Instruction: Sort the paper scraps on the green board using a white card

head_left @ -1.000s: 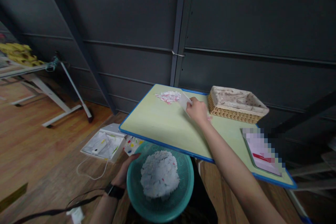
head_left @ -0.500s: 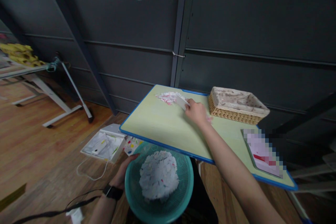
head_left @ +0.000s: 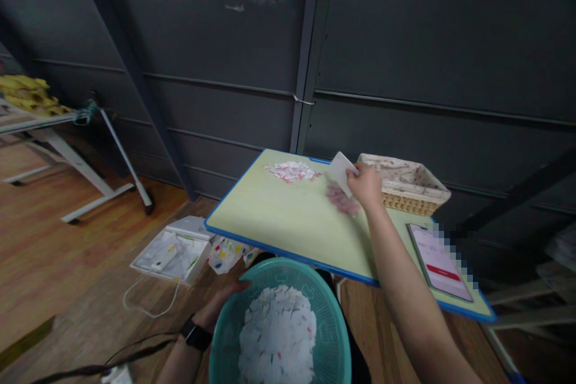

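Observation:
My right hand (head_left: 366, 185) grips a flat white scraper (head_left: 340, 170) above the pale yellow tabletop (head_left: 265, 216) with its blue edge. Just below the scraper lies a blurred patch of pinkish scraps (head_left: 342, 199). Farther left on the tabletop is a flat heap of white and pink scraps (head_left: 291, 171). My left hand (head_left: 221, 305) holds the left rim of a teal plastic basket (head_left: 333, 336) in front of me, its fingers partly hidden. Inside that basket is a mound of small white scraps (head_left: 276, 333) with a few coloured bits.
A lined wicker basket (head_left: 405, 202) stands at the back right of the tabletop, and a tablet (head_left: 443, 264) lies at its right end. On the floor at left are an open white box (head_left: 168, 255) and a dotted sheet (head_left: 225, 255). A dark metal wall (head_left: 234, 42) rises behind.
My right hand has moved right with the scraper, away from the white-and-pink heap to the pinkish scraps. The teal basket appears nearer and lower, my left hand still at its rim.

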{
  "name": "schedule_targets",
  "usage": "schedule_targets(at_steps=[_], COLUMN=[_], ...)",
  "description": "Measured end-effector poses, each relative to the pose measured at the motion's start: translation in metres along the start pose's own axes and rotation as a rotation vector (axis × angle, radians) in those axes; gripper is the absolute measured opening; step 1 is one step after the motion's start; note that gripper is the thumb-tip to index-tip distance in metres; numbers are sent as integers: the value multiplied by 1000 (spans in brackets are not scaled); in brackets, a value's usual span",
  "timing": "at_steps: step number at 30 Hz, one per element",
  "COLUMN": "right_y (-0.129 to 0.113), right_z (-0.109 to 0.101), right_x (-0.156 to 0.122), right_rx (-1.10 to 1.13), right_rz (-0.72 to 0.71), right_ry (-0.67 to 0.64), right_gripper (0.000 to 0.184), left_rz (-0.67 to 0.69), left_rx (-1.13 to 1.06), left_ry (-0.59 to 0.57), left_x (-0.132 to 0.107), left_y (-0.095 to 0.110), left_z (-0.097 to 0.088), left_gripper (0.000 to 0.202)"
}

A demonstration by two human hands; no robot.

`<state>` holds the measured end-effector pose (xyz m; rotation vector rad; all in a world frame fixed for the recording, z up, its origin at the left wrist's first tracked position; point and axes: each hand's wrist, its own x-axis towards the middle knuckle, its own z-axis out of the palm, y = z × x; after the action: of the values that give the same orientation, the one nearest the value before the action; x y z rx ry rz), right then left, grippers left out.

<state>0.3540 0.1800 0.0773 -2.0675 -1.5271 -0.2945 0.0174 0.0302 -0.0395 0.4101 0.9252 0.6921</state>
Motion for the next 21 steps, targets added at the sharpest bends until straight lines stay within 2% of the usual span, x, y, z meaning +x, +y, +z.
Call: schedule_targets(at_steps=[4, 6, 8, 11, 15, 18, 21], right_y=[16, 11, -3, -37, -77, -82, -65], right_z=[-17, -20, -17, 0, 34, 54, 59], right_x=[-3, -10, -20, -38, -57, -58, -53], right_rx=[-6, 61, 147, 210, 332, 384, 405], right_rz=[-40, -103, -145, -119, -67, 58, 189], right_ry=[9, -4, -29, -57, -130, -128, -85], right_gripper=[31, 30, 28, 24, 19, 17, 17], left_rz=[-70, -89, -97, -90, -41, -29, -24], left_rx=[67, 121, 156, 135, 81, 52, 44], left_ry=[-38, -24, -2, 7, -35, -3, 65], left_x=[-2, -6, -9, -14, -20, -28, -38], left_y=[0, 2, 4, 7, 10, 12, 11], left_z=[-2, -2, -1, 0, 2, 1, -4], left_gripper=[44, 33, 27, 25, 26, 29, 22])
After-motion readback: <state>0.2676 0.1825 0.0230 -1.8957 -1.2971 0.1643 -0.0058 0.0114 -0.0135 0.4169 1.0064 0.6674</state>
